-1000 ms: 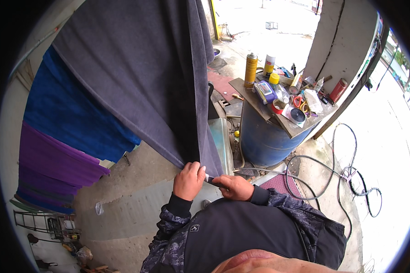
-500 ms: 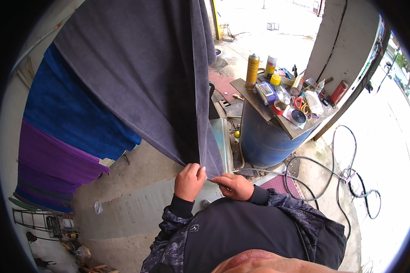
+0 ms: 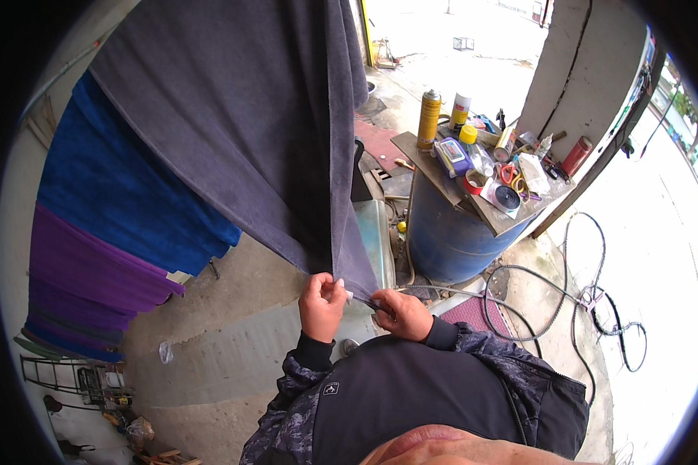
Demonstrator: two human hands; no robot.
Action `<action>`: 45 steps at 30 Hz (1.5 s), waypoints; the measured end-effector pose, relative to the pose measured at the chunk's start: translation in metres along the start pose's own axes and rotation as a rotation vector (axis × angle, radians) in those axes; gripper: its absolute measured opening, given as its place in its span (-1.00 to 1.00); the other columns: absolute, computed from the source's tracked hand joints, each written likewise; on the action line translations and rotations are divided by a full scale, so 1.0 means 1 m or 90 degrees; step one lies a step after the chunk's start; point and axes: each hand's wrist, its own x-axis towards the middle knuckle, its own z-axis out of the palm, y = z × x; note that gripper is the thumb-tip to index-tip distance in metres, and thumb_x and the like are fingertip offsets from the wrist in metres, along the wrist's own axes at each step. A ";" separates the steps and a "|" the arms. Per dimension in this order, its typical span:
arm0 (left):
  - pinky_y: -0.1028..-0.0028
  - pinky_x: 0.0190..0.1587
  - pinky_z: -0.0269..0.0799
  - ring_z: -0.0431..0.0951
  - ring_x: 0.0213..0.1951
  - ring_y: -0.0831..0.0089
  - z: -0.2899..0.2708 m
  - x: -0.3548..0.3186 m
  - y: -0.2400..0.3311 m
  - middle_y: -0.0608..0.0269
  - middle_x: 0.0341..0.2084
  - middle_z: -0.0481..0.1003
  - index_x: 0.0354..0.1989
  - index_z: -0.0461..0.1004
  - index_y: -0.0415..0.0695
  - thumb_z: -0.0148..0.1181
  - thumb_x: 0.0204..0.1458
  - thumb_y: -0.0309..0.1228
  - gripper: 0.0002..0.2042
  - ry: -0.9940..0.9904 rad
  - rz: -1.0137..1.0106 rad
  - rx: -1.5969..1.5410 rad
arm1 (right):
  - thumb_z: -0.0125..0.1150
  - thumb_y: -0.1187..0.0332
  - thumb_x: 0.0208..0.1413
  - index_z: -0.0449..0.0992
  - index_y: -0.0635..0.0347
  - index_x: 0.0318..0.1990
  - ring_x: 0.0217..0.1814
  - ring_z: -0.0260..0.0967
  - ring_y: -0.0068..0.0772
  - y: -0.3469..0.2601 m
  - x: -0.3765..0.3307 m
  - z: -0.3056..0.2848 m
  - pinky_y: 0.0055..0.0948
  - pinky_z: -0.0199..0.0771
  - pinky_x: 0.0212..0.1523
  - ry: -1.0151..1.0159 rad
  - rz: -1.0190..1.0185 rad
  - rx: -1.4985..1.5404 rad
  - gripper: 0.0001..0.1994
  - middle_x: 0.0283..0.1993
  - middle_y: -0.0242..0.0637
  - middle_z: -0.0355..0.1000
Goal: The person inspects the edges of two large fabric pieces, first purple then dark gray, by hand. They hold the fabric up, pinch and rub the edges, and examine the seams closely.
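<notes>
A large dark grey towel hangs down from above and narrows to its lower edge in front of my body. My left hand pinches this edge between thumb and fingers. Close by on the right, my right hand is closed on the towel's lower corner, its fingers curled. A short stretch of edge spans the gap between my hands. Something narrow and dark shows at the right fingertips; I cannot tell whether it is hem or a separate thing.
Blue and purple towels hang at left. On the right, a blue barrel bears a board with spray cans, tape and scissors. A black hose loops across the floor.
My left fingers have shifted up slightly and spread a little at the towel edge. My right hand has turned slightly, its fingers more curled. The towel's lower edge moved slightly with them.
</notes>
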 end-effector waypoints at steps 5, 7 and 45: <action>0.46 -0.31 0.53 0.55 -0.40 0.61 0.006 -0.004 -0.004 0.36 -0.39 0.54 -0.14 0.50 -0.20 0.42 0.26 -0.50 -0.82 0.020 -0.034 -0.097 | 0.32 0.58 0.11 0.59 0.23 -0.02 -0.25 0.55 -0.06 0.006 0.001 0.002 -0.20 0.59 -0.21 0.023 -0.093 -0.035 -0.73 -0.20 -0.14 0.50; 0.48 -0.29 0.54 0.55 -0.39 0.62 0.008 -0.006 -0.006 0.38 -0.38 0.54 -0.12 0.49 -0.20 0.42 0.26 -0.51 -0.82 0.025 -0.044 -0.130 | 0.32 0.59 0.09 0.60 0.23 -0.06 -0.23 0.54 -0.07 0.007 0.001 0.002 -0.23 0.58 -0.21 0.021 -0.083 -0.035 -0.75 -0.18 -0.14 0.49; 0.23 -0.10 0.65 0.70 -0.15 0.06 0.000 -0.005 0.041 0.13 -0.01 0.59 0.04 0.60 -0.15 0.40 0.25 -0.39 -0.75 -0.328 0.234 0.109 | 0.13 0.77 0.13 0.54 0.33 0.02 -0.15 0.57 -0.10 0.004 0.003 -0.011 -0.29 0.57 -0.10 0.188 -0.093 0.030 -0.68 -0.12 -0.08 0.55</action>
